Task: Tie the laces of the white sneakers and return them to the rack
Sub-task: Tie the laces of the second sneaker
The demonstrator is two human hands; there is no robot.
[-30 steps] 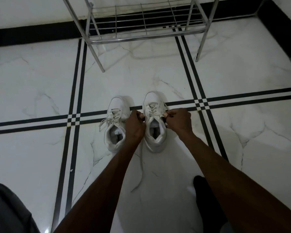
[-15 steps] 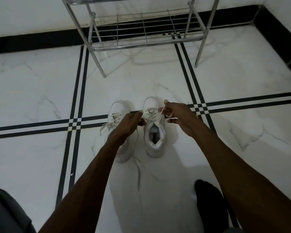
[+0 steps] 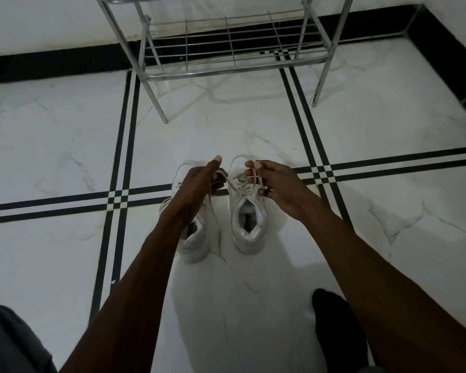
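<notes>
Two white lace-up sneakers stand side by side on the white marble floor [image 3: 65,251], toes toward the chrome wire shoe rack [image 3: 234,74]. Over the right sneaker [image 3: 246,222], the left hand [image 3: 199,181] and right hand [image 3: 277,181] each pinch a white lace [image 3: 233,181]. The left sneaker [image 3: 195,238] lies partly hidden.

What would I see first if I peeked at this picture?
Two hands in the middle: the left hand and right hand each pinch a lace over the right sneaker. The left sneaker sits beside it on the white floor with black stripes. Farther back stands a shiny metal rack by the wall.
</notes>
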